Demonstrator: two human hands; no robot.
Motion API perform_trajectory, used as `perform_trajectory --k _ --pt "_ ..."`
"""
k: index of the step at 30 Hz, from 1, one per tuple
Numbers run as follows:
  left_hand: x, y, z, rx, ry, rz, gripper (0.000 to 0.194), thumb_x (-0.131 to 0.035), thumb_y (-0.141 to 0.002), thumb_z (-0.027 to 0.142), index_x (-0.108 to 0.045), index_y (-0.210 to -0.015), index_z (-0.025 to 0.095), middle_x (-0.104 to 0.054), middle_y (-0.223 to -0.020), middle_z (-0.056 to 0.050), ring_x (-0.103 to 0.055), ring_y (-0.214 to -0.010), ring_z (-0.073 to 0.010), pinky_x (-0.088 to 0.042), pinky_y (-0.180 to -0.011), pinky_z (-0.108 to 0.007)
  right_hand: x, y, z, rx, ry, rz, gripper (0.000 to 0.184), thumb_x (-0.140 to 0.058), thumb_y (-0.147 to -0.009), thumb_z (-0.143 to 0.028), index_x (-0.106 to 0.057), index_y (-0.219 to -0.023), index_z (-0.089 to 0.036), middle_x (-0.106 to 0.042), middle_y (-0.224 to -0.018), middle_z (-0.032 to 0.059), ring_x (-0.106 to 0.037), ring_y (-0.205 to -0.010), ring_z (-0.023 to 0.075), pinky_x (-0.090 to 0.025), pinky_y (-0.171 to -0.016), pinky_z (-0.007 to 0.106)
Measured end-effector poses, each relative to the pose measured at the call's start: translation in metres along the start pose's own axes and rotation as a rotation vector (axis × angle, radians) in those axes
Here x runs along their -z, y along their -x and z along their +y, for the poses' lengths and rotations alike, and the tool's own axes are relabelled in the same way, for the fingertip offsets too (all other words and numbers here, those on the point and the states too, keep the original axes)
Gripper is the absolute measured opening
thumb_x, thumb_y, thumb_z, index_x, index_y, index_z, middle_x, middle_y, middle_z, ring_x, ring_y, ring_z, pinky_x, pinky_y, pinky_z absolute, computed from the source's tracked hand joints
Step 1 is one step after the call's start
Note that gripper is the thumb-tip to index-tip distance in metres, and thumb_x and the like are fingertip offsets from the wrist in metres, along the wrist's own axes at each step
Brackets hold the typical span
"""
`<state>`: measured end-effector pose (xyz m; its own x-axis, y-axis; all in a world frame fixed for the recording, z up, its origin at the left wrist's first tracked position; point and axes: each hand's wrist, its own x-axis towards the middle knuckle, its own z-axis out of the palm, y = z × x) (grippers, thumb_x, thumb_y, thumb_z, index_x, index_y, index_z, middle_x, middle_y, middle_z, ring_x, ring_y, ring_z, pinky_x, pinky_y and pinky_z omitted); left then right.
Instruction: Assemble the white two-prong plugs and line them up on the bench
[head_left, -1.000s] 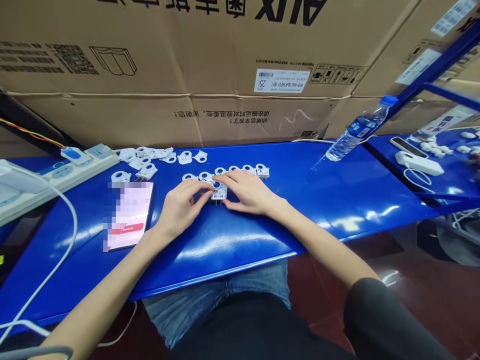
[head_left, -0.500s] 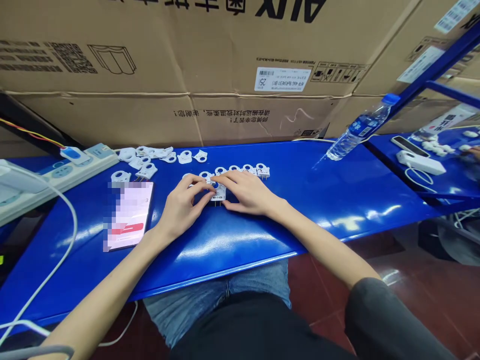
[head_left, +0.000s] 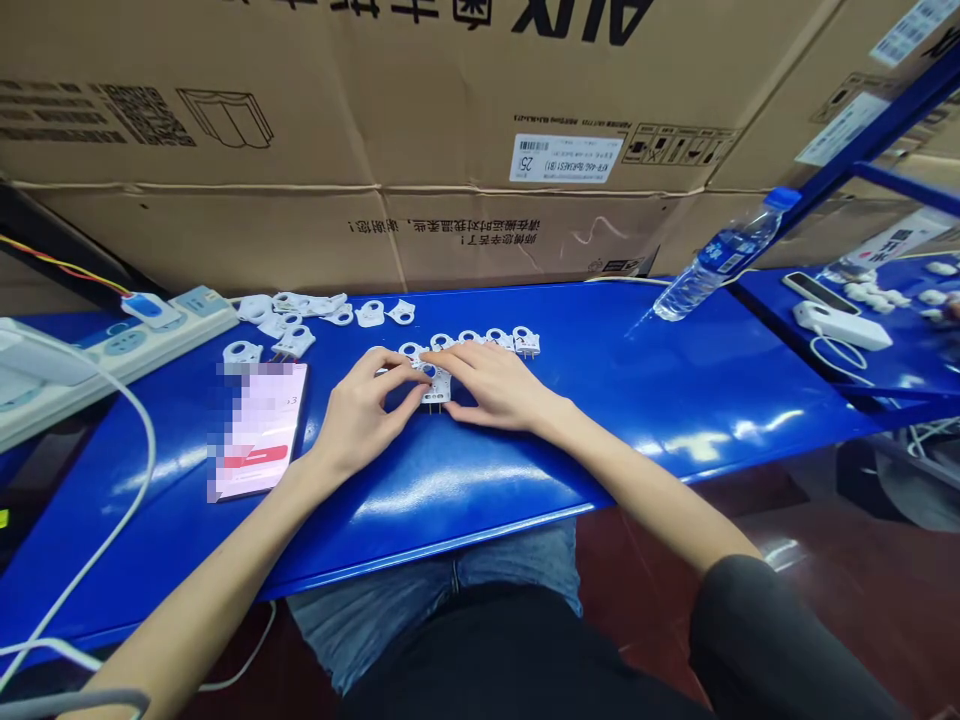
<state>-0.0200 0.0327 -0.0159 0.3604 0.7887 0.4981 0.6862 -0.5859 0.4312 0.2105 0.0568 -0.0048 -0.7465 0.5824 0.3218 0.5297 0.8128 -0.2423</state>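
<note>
A glossy blue bench (head_left: 675,400) runs across the view, its surface throwing back white glare from overhead light. Behind it, large brown cardboard cartons (head_left: 420,130) stand as a wall, printed with black lettering and bearing a white barcode label (head_left: 564,158). Below the bench edge the floor is dark red.

Near the bench's middle, both hands meet on one small white plastic plug part (head_left: 436,384) with metal pins pointing toward the person. The left hand (head_left: 360,410) pinches its left side, the grip of thumb and forefinger closed on it; the right hand (head_left: 499,385) lies over its right side, fingers pressed on the part, thumb beneath. The part sits just at the front of a row of similar white parts (head_left: 480,341), touching or nearly touching them.

Farther left, a loose heap of more white parts (head_left: 300,312) lies near a power strip (head_left: 142,340) with a blue plug in it. A phone (head_left: 259,430) lies flat beside the left wrist. To the right, a water bottle (head_left: 712,260) leans tilted at the bench's back edge, and a second blue surface (head_left: 885,350) carries a white adapter and small white pieces.
</note>
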Motion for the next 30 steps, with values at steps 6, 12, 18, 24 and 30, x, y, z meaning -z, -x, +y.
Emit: perform_trajectory --k 6,12,18,24,30 --pt "0.003 0.0 0.007 -0.028 0.007 0.034 0.018 -0.06 -0.098 0.033 -0.071 -0.105 0.022 -0.064 -0.1 -0.003 -0.061 -0.082 -0.0149 -0.051 -0.07 -0.029 0.005 0.0 -0.001 -0.032 0.018 -0.002 0.054 -0.054 -0.099 -0.028 -0.044 -0.15 -0.015 -0.06 -0.14 0.0155 -0.056 -0.126 0.0295 -0.048 -0.104 0.045" --pt "0.004 0.003 0.004 -0.136 -0.096 -0.05 0.015 -0.06 -0.097 0.032 -0.069 -0.104 0.023 -0.066 -0.102 -0.005 -0.065 -0.095 -0.0194 -0.053 -0.076 -0.031 0.003 0.0 -0.001 -0.035 -0.004 -0.008 0.056 -0.056 -0.098 -0.028 -0.043 -0.152 -0.017 -0.059 -0.142 0.0148 -0.055 -0.129 0.0301 -0.047 -0.106 0.047" --pt "0.002 0.005 0.004 -0.213 -0.228 -0.086 0.015 -0.057 -0.098 0.03 -0.068 -0.103 0.021 -0.069 -0.101 -0.007 -0.065 -0.093 -0.0209 -0.052 -0.072 -0.03 0.001 0.001 -0.001 -0.011 -0.018 -0.009 0.055 -0.056 -0.098 -0.027 -0.044 -0.151 -0.015 -0.059 -0.142 0.0154 -0.055 -0.129 0.0291 -0.047 -0.107 0.045" --pt "0.013 0.009 0.003 -0.146 -0.255 -0.089 0.013 -0.057 -0.097 0.03 -0.066 -0.1 0.021 -0.067 -0.1 -0.006 -0.065 -0.095 -0.0213 -0.053 -0.075 -0.031 0.002 0.002 -0.004 0.003 -0.026 -0.026 0.057 -0.059 -0.1 -0.031 -0.042 -0.152 -0.013 -0.058 -0.142 0.018 -0.056 -0.127 0.0304 -0.049 -0.105 0.046" --pt "0.047 0.029 -0.02 -0.009 -0.438 0.042 0.016 -0.057 -0.098 0.035 -0.066 -0.101 0.023 -0.066 -0.094 -0.006 -0.063 -0.09 -0.0232 -0.05 -0.07 -0.034 0.011 0.002 -0.006 -0.042 0.019 -0.044 0.053 -0.054 -0.103 -0.032 -0.042 -0.151 -0.015 -0.06 -0.139 0.0168 -0.059 -0.122 0.0283 -0.052 -0.101 0.044"
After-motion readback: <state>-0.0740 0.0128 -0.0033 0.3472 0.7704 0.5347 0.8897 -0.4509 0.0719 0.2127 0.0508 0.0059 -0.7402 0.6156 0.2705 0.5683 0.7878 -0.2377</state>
